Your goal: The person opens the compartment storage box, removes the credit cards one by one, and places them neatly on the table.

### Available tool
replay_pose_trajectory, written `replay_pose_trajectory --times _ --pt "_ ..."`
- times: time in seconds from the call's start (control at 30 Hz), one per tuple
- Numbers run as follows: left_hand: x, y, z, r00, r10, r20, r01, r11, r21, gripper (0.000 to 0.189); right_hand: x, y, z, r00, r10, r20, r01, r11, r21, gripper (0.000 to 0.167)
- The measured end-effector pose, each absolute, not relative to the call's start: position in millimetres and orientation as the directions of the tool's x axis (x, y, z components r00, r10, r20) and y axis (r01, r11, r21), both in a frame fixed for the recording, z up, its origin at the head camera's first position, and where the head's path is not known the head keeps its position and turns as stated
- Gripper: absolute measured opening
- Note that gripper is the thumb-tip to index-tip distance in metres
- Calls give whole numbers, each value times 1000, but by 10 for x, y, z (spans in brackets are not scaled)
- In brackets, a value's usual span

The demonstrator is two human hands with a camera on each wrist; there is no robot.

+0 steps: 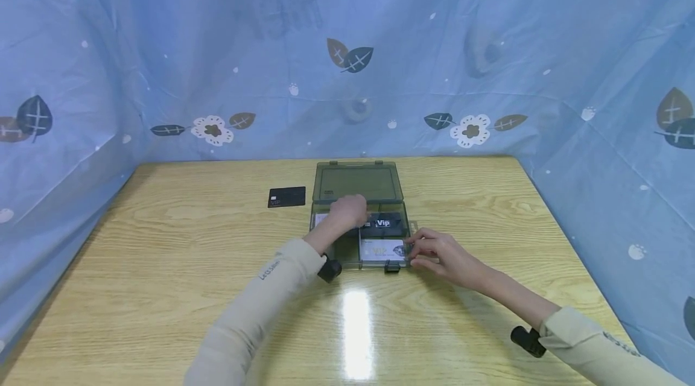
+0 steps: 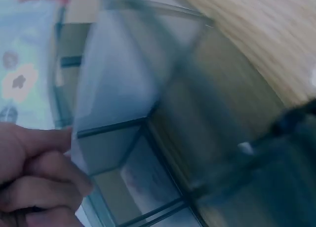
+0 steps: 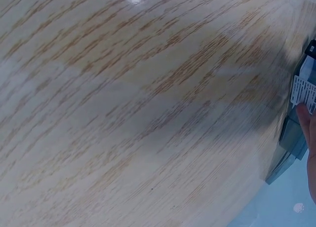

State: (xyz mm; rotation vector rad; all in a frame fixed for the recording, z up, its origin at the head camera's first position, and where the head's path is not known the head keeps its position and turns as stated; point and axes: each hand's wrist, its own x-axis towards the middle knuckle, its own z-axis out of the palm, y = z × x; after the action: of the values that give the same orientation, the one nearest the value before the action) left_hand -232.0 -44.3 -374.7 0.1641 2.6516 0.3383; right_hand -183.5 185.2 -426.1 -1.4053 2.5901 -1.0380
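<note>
Handling one hinged translucent box (image 1: 346, 249): probably light plastic, stiff, slick; brace the right wall (image 1: 408, 225), touched by your loosely parted right grip (image 1: 442, 256). Your left grip (image 1: 349, 211): curled, hold unclear.

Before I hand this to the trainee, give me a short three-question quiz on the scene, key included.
1. Open question: what lies on the table, to the left of the box?
2. True or false: the box is closed.
3. Multiple choice: at which side of the box is the right hand?
A) left
B) back
C) right

Key:
1. A black card marked VIP.
2. False; its lid is open at the back.
3. C.
</note>
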Motion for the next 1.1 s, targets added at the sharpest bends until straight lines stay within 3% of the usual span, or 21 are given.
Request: replay_pose_trajectory --times 0.17,0.5,0.77,0.93,1.1 --pt "-2267 -397 -3781 -912 135 -386 68 981 182 29 -1833 1854 -4250 -597 -750 284 -739 376 -559 9" --pt "-2279 -430 -3791 -889 169 -426 64 966 251 39 -1832 1843 -4251 -590 -753 291 -748 373 -549 5" --pt "-2256 -465 -3846 -910 217 -354 112 949 294 25 -1825 1844 -4245 -581 -756 301 -758 368 -539 4" --pt "-2175 -402 -3839 -945 172 -279 124 976 180 14 -1831 1847 -4251 -572 -759 312 -766 357 -535 4" --pt "-2232 -375 -3778 -905 179 -386 117 977 179 19 -1837 1847 -4266 -567 -760 319 -770 351 -533 5"
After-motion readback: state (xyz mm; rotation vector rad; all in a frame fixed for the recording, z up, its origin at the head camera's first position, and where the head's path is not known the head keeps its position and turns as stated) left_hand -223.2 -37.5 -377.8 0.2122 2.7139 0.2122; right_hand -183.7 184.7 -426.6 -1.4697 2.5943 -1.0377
